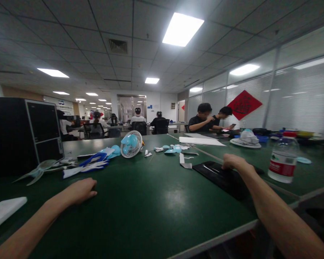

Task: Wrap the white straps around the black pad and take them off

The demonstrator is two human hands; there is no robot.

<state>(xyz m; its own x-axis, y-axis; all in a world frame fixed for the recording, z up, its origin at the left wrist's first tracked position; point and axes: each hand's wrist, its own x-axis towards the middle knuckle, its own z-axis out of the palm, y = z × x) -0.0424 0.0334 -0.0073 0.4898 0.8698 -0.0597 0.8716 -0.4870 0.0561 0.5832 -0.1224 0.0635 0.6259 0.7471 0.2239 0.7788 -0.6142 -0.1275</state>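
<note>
My left hand [82, 190] rests low over the green tabletop, fingers curled in, with nothing visible in them. A pair of blue and white work gloves [93, 163] lies just beyond it. Across the table, my right hand [234, 161] is closed at the far edge of a glossy black flat thing [218, 176]; its fingertips are partly hidden. A small fan [131, 144] with a white grille and light blue blades lies tilted farther back. Near it are light blue fan blades [172, 149], and a clear grey blade piece [39, 171] lies at the left.
A black cabinet-like box [13, 136] stands at the left, a white block [5, 212] nearer me. At the right are a water bottle [283, 158] and a white fan grille [245, 144]. White sheets [201, 140] and paper scraps [185, 162] lie midway. Two people sit beyond.
</note>
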